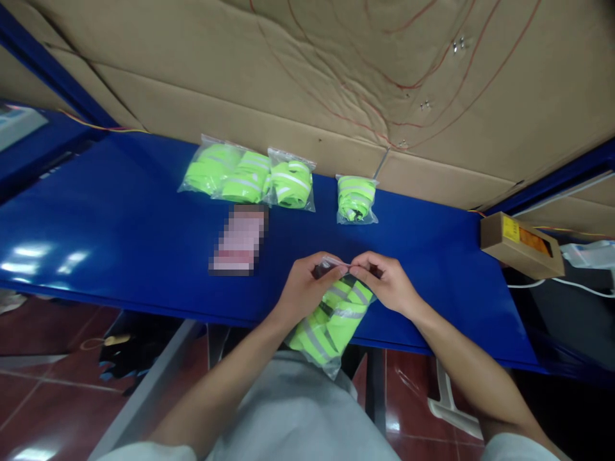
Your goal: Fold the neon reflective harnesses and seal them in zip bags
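Both hands pinch the top edge of a clear plastic zip bag [331,323], which hangs over the table's front edge close to my body. Folded neon-yellow strapping with silver reflective stripes fills the bag. My left hand [310,282] is closed on the edge from the left, thumb on top. Right against it, my right hand [384,282] is closed on the same edge, its thumb and fingertips together. The two thumb tips nearly touch. Parts of the bag's mouth are hidden behind the fingers.
Several similar filled bags [245,176] lie along the back of the blue table [144,256], with one bag [356,200] apart on the right. A pixelated phone-like rectangle [239,240] lies nearer. At right is a cardboard box [521,246]; behind stands a cardboard wall [240,70].
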